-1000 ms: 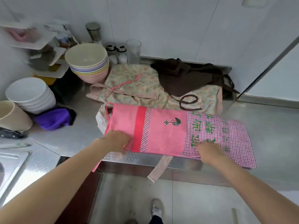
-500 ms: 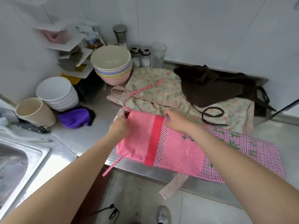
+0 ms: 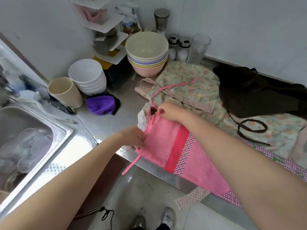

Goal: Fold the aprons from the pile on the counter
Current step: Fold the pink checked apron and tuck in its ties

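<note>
1. Pink woven apron with a red band and a checked strip: lies lengthwise along the front edge of the steel surface, already doubled over.
2. Left hand: at the apron's near left corner, fingers curled on the cloth edge.
3. Right hand: at the far left corner, fingers together, pinching the pink strap where it joins the cloth.
4. Remaining pile: floral apron spread behind, with the dark brown apron heaped on it.
5. Risk, straps: a pink tie and a dotted beige tie hang over the front edge; if not tucked in, they would probably trail out of the finished fold.
6. Risk, slipping: the steel looks smooth, so a hard pull may drag the apron off the edge or skew its layers.
7. Risk, tangling: the strap trails across the floral apron and may tug it.
8. Containers: stack of pastel bowls, stack of white bowls and beige cup show no contents; sink holds clear glassware.
</note>
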{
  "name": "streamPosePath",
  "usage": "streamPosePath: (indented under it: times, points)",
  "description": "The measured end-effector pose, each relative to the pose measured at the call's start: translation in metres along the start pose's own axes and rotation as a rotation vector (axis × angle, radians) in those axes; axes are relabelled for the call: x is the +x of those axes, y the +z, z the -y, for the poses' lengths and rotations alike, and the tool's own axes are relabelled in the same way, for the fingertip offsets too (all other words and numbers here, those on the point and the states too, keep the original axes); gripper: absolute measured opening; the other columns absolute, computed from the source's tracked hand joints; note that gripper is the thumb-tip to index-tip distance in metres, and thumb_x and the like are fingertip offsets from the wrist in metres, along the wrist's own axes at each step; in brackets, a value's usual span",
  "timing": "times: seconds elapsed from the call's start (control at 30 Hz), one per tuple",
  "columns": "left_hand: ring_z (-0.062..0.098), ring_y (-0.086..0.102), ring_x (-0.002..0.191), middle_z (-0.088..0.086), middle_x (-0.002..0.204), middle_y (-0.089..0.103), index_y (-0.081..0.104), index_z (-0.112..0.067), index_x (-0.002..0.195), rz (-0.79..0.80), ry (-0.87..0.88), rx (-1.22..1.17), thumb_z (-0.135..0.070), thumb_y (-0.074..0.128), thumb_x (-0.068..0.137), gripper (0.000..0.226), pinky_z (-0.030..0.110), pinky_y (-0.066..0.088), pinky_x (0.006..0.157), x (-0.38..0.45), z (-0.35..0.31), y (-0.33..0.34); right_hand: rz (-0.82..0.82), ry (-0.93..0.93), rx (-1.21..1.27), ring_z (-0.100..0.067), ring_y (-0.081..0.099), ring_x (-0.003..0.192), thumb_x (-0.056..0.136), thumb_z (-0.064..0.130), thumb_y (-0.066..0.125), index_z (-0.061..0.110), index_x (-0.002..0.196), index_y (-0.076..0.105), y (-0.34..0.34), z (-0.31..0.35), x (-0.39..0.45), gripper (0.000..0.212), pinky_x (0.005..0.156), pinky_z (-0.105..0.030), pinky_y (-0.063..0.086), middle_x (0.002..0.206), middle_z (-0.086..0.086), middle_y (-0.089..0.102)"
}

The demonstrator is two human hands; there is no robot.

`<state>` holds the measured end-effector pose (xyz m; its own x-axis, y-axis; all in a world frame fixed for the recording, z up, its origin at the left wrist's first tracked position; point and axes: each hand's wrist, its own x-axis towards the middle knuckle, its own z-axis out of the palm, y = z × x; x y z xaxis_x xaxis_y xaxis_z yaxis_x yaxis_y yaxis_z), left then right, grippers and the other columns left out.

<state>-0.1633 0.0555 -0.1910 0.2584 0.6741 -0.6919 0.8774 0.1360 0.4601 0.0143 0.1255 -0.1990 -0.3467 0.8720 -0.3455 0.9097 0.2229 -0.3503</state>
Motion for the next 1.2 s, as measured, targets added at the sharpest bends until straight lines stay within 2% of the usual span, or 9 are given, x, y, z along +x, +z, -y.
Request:
streamPosePath:
  times: [0.1,0.23,0.4,0.57,0.7,0.9,1.0,1.1,1.2]
  points:
    - [0.000,0.058,0.044,0.003,0.066,0.061,0.061,-0.013,0.073,-0.048,-0.037,-0.180,-0.002,0.060,0.084,0.015,0.011,0.052,0.051,-0.001,0.012,0.002,-0.099,0.056,0.009,-0.028,0.057,0.100,0.084,-0.007,0.045,0.014,0.090,0.069,0.003,-0.001,0.004,0.032,0.090,-0.037,0.047,0.112,-0.010,0.059]
    - [0.012,0.060,0.064,0.006,0.078,0.062,0.061,-0.011,0.076,-0.124,-0.046,-0.473,-0.011,0.060,0.090,0.014,0.019,0.055,0.065,-0.002,0.015,0.005,-0.041,0.036,0.010,-0.027,0.054,0.103,0.084,-0.002,0.042,0.029,0.084,0.057,0.004,-0.008,0.001,0.035,0.091,-0.040,0.045,0.108,-0.005,0.049]
    - [0.013,0.057,0.057,0.007,0.071,0.061,0.058,-0.012,0.083,-0.254,-0.037,-0.604,-0.003,0.063,0.085,0.012,0.017,0.052,0.054,-0.001,0.009,0.011,0.054,-0.099,-0.019,-0.023,0.041,0.118,0.087,0.004,0.049,0.030,0.106,0.062,-0.008,-0.002,-0.003,0.035,0.104,-0.041,0.034,0.121,-0.003,0.041]
    - [0.003,0.054,0.049,-0.005,0.063,0.059,0.065,-0.015,0.092,-0.412,-0.034,-0.401,-0.018,0.064,0.086,0.006,0.014,0.042,0.049,0.010,0.000,0.022,0.064,-0.216,-0.212,-0.021,0.027,0.121,0.087,0.018,0.059,0.018,0.094,0.066,-0.017,0.012,-0.010,0.010,0.104,-0.044,0.027,0.125,-0.001,0.037]
    - [0.020,0.060,0.083,0.003,0.089,0.064,0.069,-0.011,0.090,-0.481,-0.058,-0.269,-0.014,0.060,0.086,0.010,0.024,0.042,0.067,0.013,-0.011,0.021,0.074,-0.216,-0.199,-0.021,0.031,0.117,0.088,0.020,0.059,0.017,0.091,0.064,-0.019,0.015,-0.009,0.008,0.100,-0.042,0.030,0.113,0.001,0.036]
    - [0.011,0.054,0.066,-0.002,0.079,0.059,0.068,-0.007,0.096,-0.307,-0.052,-0.501,-0.015,0.051,0.094,0.019,0.015,0.048,0.052,0.008,-0.006,0.016,0.111,-0.074,-0.206,-0.030,0.045,0.110,0.091,0.016,0.049,0.015,0.087,0.057,-0.007,0.015,0.002,0.009,0.098,-0.043,0.037,0.111,-0.006,0.037]
    - [0.015,0.059,0.076,0.003,0.084,0.062,0.064,-0.010,0.085,-0.179,-0.159,-0.751,-0.035,0.047,0.097,0.032,0.024,0.055,0.068,-0.004,0.000,0.005,0.113,-0.063,-0.204,-0.029,0.044,0.111,0.089,0.018,0.052,0.018,0.084,0.056,-0.006,0.015,0.004,0.007,0.100,-0.045,0.032,0.103,-0.001,0.033]
    - [0.021,0.057,0.083,0.008,0.086,0.055,0.061,-0.004,0.099,-0.029,-0.194,-0.516,-0.042,0.060,0.088,0.040,0.035,0.056,0.080,-0.012,0.001,0.001,0.093,-0.063,-0.197,-0.027,0.047,0.106,0.088,0.018,0.055,0.020,0.079,0.055,-0.003,0.017,0.007,0.009,0.096,-0.042,0.034,0.105,-0.002,0.036]
    - [0.030,0.064,0.084,0.013,0.081,0.053,0.060,0.002,0.103,0.016,-0.230,-0.371,-0.016,0.063,0.087,0.025,0.040,0.057,0.080,-0.014,0.002,0.004,0.057,-0.091,-0.173,-0.026,0.051,0.098,0.085,0.018,0.057,0.020,0.084,0.055,0.001,0.020,0.009,0.004,0.088,-0.038,0.038,0.104,-0.004,0.042]
